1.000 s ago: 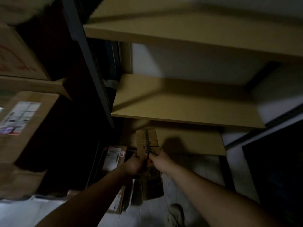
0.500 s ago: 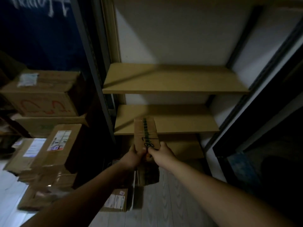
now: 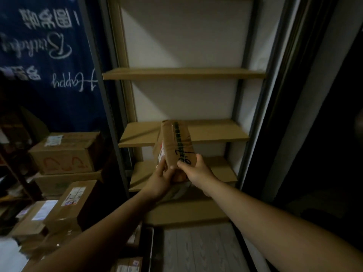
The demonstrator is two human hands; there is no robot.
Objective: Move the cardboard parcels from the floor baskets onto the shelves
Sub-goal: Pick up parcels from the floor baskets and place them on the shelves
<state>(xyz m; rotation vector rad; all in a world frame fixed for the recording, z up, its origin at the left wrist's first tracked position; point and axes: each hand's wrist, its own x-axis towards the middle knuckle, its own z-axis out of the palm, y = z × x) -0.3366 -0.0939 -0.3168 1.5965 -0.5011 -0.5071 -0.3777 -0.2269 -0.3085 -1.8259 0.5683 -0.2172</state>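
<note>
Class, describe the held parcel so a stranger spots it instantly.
Find the tall rack of wooden shelves in the middle. Before its lower shelves, the left hand and right hand grip a narrow upright parcel. Unlike the boxes stacked left, it bears dark handwriting.

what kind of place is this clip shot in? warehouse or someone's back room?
Probably a small parcel storeroom or back room, not a big warehouse: narrow wooden shelves in a metal frame, labelled cardboard boxes stacked on the left, and a blue birthday banner hung behind them.

"Happy Birthday" on blue banner [image 3: 51,63]
</note>
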